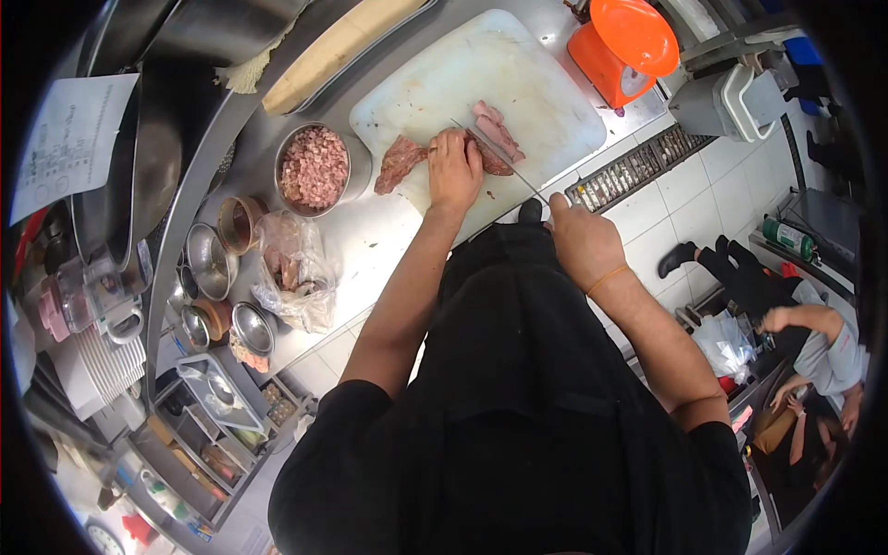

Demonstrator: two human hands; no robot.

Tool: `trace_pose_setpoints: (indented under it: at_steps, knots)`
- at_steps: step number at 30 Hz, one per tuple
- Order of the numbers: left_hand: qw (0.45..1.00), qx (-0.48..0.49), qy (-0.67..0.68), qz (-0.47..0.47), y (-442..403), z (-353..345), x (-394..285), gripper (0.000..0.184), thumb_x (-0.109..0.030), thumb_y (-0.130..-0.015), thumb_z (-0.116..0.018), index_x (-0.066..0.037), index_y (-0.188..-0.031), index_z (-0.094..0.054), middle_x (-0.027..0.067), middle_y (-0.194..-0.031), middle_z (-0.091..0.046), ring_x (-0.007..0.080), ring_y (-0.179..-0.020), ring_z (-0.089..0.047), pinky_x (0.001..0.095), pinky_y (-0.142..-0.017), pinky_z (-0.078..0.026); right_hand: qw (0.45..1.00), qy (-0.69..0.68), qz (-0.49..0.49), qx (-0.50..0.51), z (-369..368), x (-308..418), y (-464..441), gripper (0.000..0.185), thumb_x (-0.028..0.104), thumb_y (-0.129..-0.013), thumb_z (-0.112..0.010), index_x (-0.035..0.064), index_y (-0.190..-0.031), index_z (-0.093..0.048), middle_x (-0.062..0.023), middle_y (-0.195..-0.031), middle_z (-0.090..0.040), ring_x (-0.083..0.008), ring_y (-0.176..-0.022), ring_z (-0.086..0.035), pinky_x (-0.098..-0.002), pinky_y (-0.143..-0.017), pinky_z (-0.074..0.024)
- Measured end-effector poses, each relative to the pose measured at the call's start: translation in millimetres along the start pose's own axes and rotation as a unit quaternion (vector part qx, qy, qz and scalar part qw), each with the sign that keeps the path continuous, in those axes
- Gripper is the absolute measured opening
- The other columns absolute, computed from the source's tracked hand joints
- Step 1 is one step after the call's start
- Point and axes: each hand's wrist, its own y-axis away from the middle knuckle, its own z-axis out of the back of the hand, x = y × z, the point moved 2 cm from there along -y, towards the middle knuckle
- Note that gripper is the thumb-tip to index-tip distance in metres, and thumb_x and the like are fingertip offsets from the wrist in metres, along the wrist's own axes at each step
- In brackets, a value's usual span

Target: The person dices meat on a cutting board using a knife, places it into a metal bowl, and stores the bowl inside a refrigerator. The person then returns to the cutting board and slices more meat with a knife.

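Observation:
A piece of dark-crusted meat point(491, 159) lies on the white cutting board point(435, 69). My left hand point(453, 171) is closed over it, its fingers bent and pressing it down. My right hand point(588, 242) grips the handle of a knife point(529, 183), whose blade crosses the meat just right of my left fingers. Beyond the blade lie pinkish cut slices point(498, 129). Another browned piece of meat point(400, 165) rests left of my left hand, near the board's edge. Part of the meat is hidden under my left fingers.
Left of the board stands a metal pot of diced meat point(314, 168), with a plastic bag of meat point(294, 268) and several metal bowls point(211, 262) nearby. An orange scale point(618, 65) sits at the upper right. Another person point(819, 338) is at the far right.

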Motion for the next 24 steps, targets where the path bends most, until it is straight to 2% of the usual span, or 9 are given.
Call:
trace_pose_setpoints:
  at_steps: [6,9,12,18,21,24]
  knots:
    - [1.000,-0.002,0.008,-0.028,-1.5,-1.7,4.0,0.026,-0.008,-0.098,-0.062,-0.002,-0.121,-0.054,0.0215,-0.118,-0.060,0.0439,-0.115,-0.056,0.0544,-0.100,-0.045,1.000,0.010,-0.008,0.024,-6.7,2.6,-4.1,0.025,0.025,-0.105,-0.063,0.0032,-0.111,-0.053,-0.0194,-0.084,-0.072,-0.0375,-0.081,-0.076,-0.0481,-0.068,-0.0597]
    - [1.000,0.015,0.010,-0.010,-1.3,-2.6,5.7,0.026,-0.010,-0.098,-0.062,-0.002,-0.122,-0.055,0.0215,-0.124,-0.061,0.0428,-0.118,-0.057,0.0534,-0.105,-0.044,0.998,0.041,0.003,0.051,-1.4,4.3,-15.3,0.013,0.012,-0.101,-0.057,0.0040,-0.111,-0.053,-0.0189,-0.088,-0.074,-0.0362,-0.081,-0.076,-0.0458,-0.069,-0.0613]
    - [1.000,0.029,0.009,-0.006,-2.7,-1.3,3.7,0.026,-0.011,-0.099,-0.062,-0.003,-0.122,-0.055,0.0213,-0.125,-0.061,0.0423,-0.118,-0.057,0.0530,-0.106,-0.044,0.999,0.010,0.024,0.028,-18.8,0.3,-39.6,0.014,0.009,-0.099,-0.057,0.0030,-0.111,-0.053,-0.0203,-0.090,-0.074,-0.0367,-0.083,-0.076,-0.0467,-0.070,-0.0613]
    - [1.000,0.022,-0.001,-0.007,-3.5,-4.5,6.0,0.026,-0.013,-0.099,-0.061,-0.002,-0.121,-0.055,0.0208,-0.124,-0.060,0.0414,-0.118,-0.056,0.0528,-0.105,-0.044,0.999,-0.024,0.040,0.018,-47.2,-1.3,-77.3,0.020,0.016,-0.103,-0.059,0.0012,-0.114,-0.052,-0.0222,-0.091,-0.074,-0.0400,-0.085,-0.075,-0.0502,-0.073,-0.0602]
    - [0.999,0.024,-0.017,-0.017,-2.3,-6.0,6.0,0.024,-0.013,-0.099,-0.062,-0.002,-0.119,-0.054,0.0205,-0.124,-0.060,0.0414,-0.117,-0.056,0.0531,-0.104,-0.044,0.998,-0.053,0.037,0.009,-48.6,-5.9,-72.1,0.029,0.026,-0.105,-0.061,0.0010,-0.114,-0.050,-0.0232,-0.085,-0.073,-0.0436,-0.082,-0.074,-0.0541,-0.071,-0.0580]
    - [0.999,0.022,-0.017,-0.015,-3.3,-5.7,5.1,0.024,-0.013,-0.099,-0.062,-0.002,-0.119,-0.054,0.0203,-0.123,-0.060,0.0411,-0.116,-0.056,0.0531,-0.104,-0.044,0.998,-0.057,0.003,0.035,-37.6,-9.8,-38.2,0.031,0.026,-0.105,-0.061,-0.0003,-0.117,-0.050,-0.0236,-0.086,-0.074,-0.0443,-0.083,-0.074,-0.0555,-0.072,-0.0577]
